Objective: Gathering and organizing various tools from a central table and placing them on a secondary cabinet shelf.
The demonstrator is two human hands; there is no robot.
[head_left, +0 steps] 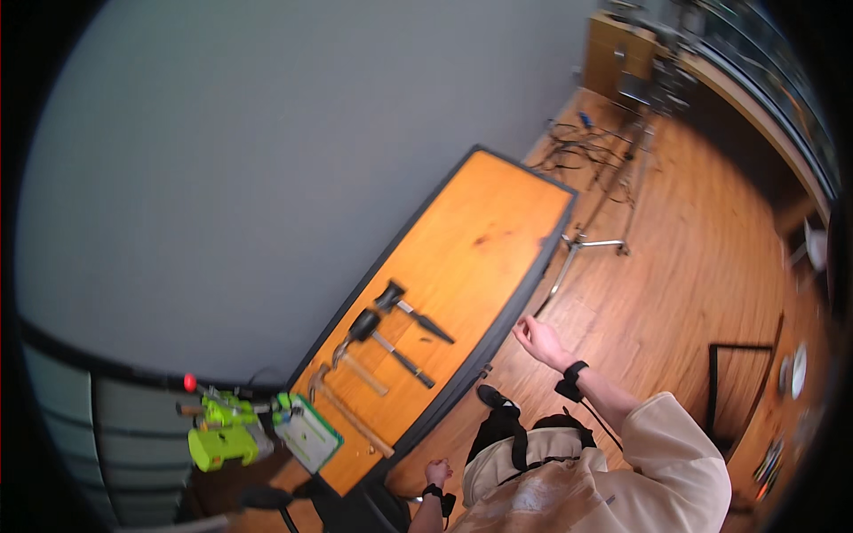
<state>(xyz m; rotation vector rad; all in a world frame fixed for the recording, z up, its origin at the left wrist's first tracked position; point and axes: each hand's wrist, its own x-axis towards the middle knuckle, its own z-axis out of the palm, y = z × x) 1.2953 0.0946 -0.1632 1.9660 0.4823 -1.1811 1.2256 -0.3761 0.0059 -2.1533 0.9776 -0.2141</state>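
My right hand [538,338] is held out past the table's near long edge, its fingers loosely bent and nothing visible in them. Lower down, beside the table's near corner, my left hand [438,473] hangs with its fingers curled in; no object shows in it. Neither hand touches the tools. On the wooden table [480,222] lie a black-headed mallet [389,296], a second black-headed mallet [362,325], a wooden-handled hammer [362,373] and a longer wooden-handled hammer [355,425], side by side in a slanting row. Black straps with cables circle both wrists.
A green-edged white board [307,434] lies at the table's left end, next to a lime-green machine [218,447] with a red knob. A grey wall [222,178] runs behind. At the far right stand a metal stand [577,244] and tangled cables [582,151] on the floor.
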